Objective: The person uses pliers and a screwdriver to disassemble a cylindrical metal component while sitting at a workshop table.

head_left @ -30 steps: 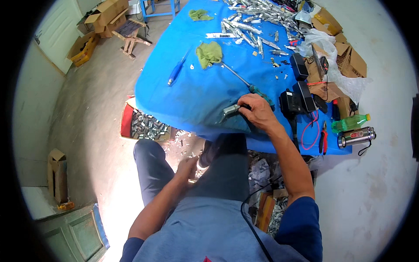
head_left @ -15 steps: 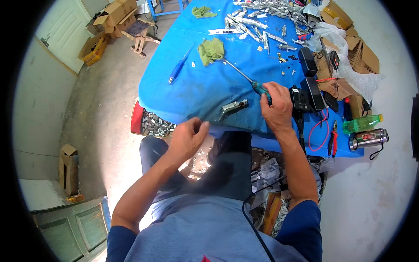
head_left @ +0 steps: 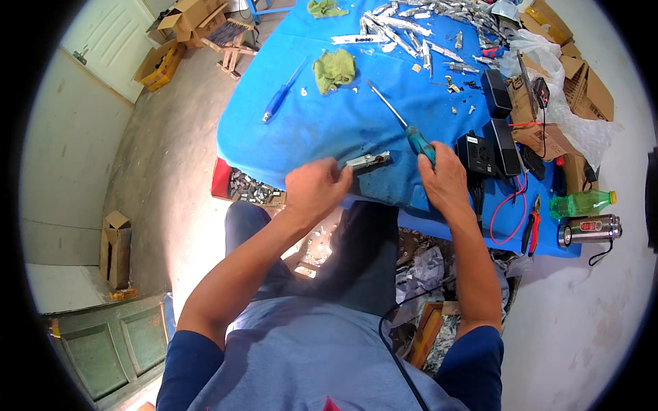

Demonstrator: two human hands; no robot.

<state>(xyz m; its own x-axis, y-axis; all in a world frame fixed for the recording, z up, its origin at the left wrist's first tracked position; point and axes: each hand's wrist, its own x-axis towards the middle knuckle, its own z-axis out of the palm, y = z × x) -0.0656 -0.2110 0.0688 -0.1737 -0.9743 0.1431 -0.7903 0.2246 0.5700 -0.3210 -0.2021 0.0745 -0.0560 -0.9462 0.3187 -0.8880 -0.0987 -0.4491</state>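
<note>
My right hand (head_left: pixel 444 179) is wrapped round the teal handle of a screwdriver (head_left: pixel 419 142). Its long shaft points away to the far left, over the blue cloth. At the near edge of the table my left hand (head_left: pixel 317 186) has thumb and fingers closed at the left end of a small silver metal part (head_left: pixel 370 162). That end is hidden by the fingers; the rest lies on the cloth. Beyond the hands is a crumpled green rag (head_left: pixel 334 71), with a second screwdriver (head_left: pixel 277 103), blue-handled, to its left.
Many silver parts (head_left: pixel 411 34) are heaped at the table's far side. Black boxes (head_left: pixel 506 146), red-handled pliers (head_left: pixel 530 231), a green bottle (head_left: pixel 582 203) and a steel flask (head_left: pixel 591 230) line the right side. A box of small metal pieces (head_left: pixel 250 190) sits below the left edge.
My left hand has moved right and forward to the metal part. The screwdriver has come away from the green rag, its tip swinging right. The view has shifted slightly.
</note>
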